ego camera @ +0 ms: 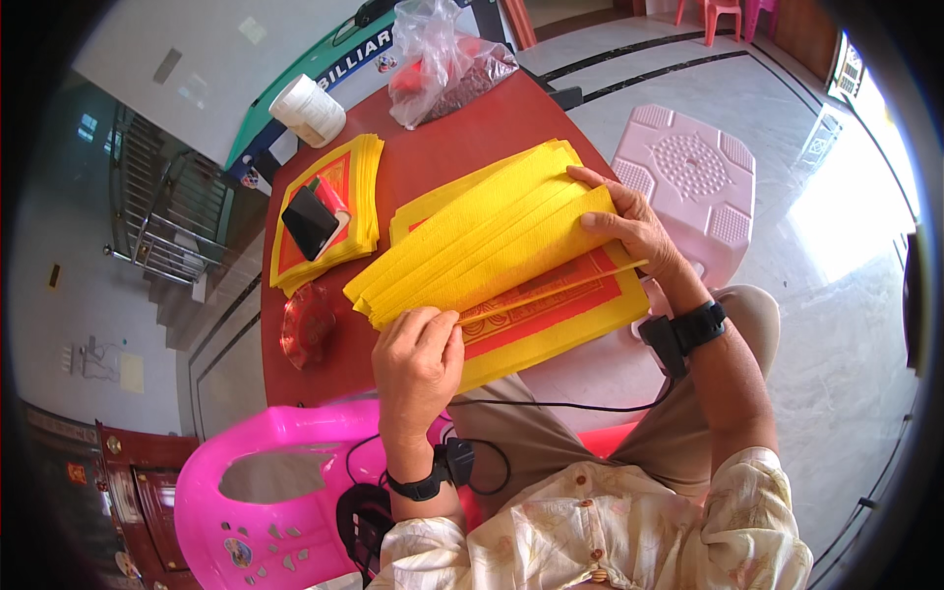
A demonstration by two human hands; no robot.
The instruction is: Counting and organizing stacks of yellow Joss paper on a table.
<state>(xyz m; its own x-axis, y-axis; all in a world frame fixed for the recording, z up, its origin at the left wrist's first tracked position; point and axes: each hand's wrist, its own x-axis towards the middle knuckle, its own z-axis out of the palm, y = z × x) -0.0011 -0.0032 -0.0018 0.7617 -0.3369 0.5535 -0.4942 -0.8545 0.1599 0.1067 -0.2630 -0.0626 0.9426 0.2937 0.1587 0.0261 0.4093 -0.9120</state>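
Several sheets of yellow joss paper [479, 240] are folded over in overlapping layers between my hands. My right hand [630, 221] grips their right end, with the thumb on top and the fingers behind the far edge. At the near left corner, my left hand [418, 361] pinches the paper's edge between thumb and fingers. Beneath the folded layers lies a stack of yellow joss paper [546, 354] with a red printed panel. Part of that stack is hidden under the folded sheets and my left hand.
On the red table [354, 273], a black smartphone [310, 223] lies on another joss paper pile [361, 184]. A red scalloped dish [306, 324], a white tub [308, 110] and a plastic bag [450, 70] stand around. A pink stool [686, 177] is at right, a pink chair [287, 420] at left.
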